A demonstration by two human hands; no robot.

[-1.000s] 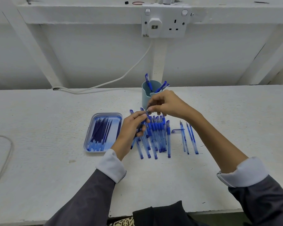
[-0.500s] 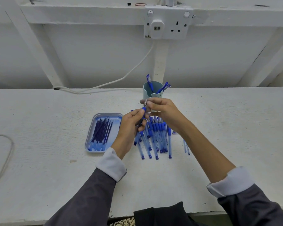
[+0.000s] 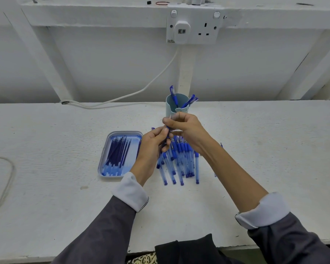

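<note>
A pen [image 3: 167, 129] is held between both hands, just above the barrels [image 3: 179, 162] laid on the bench [image 3: 46, 149] and in front of the cup [image 3: 171, 109]. It is judged light, thin and stiff, of smooth plastic that is apt to slip or roll. The rubber grip is judged the surest place to pinch it. Its lower part is gripped by the left hand [image 3: 153, 144], fingers curled round it. Its upper end is pinched from above by the right hand [image 3: 188, 128], wrist bent down. Both forearms are held off the bench, angled inward. Refills [image 3: 116, 153] are laid in the tray [image 3: 122, 133] at the left.
</note>
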